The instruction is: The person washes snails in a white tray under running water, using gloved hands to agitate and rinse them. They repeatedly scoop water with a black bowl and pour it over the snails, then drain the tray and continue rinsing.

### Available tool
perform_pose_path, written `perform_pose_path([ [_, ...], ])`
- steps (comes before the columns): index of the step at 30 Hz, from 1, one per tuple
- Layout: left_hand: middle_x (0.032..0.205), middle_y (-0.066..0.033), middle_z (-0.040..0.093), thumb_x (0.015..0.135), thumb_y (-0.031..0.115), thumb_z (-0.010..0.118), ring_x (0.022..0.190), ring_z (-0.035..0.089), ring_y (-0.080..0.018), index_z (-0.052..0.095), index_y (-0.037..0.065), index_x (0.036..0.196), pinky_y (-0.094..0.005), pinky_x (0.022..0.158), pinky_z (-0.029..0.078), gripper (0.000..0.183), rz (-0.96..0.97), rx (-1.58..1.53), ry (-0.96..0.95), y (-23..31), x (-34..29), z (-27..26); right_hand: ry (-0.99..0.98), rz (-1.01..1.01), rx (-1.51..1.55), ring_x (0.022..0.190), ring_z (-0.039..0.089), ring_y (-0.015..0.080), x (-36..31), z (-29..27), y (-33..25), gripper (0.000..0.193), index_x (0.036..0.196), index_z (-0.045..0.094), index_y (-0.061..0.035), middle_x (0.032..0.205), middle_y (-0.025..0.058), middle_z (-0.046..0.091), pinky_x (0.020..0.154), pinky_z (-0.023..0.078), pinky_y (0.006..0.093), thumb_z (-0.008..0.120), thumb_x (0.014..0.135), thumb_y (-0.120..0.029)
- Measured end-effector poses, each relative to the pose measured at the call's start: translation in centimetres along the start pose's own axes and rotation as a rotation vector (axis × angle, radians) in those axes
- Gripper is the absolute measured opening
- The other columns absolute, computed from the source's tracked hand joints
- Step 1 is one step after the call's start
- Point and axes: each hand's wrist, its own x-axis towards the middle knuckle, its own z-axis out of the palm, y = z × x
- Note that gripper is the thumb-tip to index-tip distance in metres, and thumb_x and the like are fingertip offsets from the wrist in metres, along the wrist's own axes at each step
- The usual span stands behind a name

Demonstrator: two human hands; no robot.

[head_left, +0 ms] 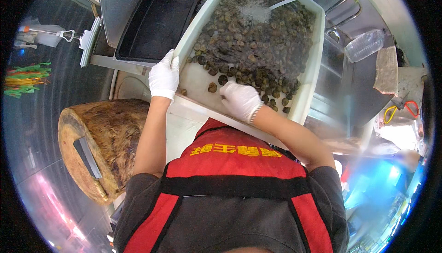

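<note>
Background: one black tray (pixel 159 23) lying far left.
White tub (pixel 195 85): one, holding countless shells (pixel 248 41).
Left hand (pixel 164 78): clasping tub's left rim.
Right hand (pixel 242 101): curling beside near shells; contents, I can't tell.

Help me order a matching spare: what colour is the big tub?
The tub is white to off-white, showing best in the head view.

A cleaver (pixel 87 157) on a wooden block (pixel 110 135) — far right, a clear plastic container (pixel 365 46), cloth (pixel 386 71), scissors (pixel 400 106).
</note>
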Motion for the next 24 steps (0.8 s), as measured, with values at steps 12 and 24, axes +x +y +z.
perform_pose_path([
  [12, 0.100, -0.0219, 0.065, 0.092, 0.032, 0.054, 0.094, 0.063, -0.0380, 0.064, 0.012, 0.118, -0.0430, 0.083, 0.049, 0.034, 0.030, 0.196, -0.003, 3.2, -0.6, -1.7, 0.721, 0.988, 0.731, 0.064, 0.053, 0.0069, -25.5, -1.0, 15.5, 0.012, 0.090, 0.063, 0.0013, 0.075, -0.0009, 0.060, 0.059, 0.045, 0.0234, 0.067, 0.083, -0.007],
  [24, 0.107, -0.0221, 0.064, 0.093, 0.029, 0.055, 0.100, 0.062, -0.0371, 0.062, 0.009, 0.120, -0.0409, 0.085, 0.048, 0.035, -0.018, 0.110, -0.071, 2.5, 0.4, -0.8, 0.865, 1.629, 0.918, 0.071, 0.057, 0.0163, -49.5, 28.5, 30.2, 0.059, 0.127, 0.045, -0.0049, 0.100, 0.0103, 0.057, 0.051, 0.047, 0.0314, 0.073, 0.078, -0.022],
])
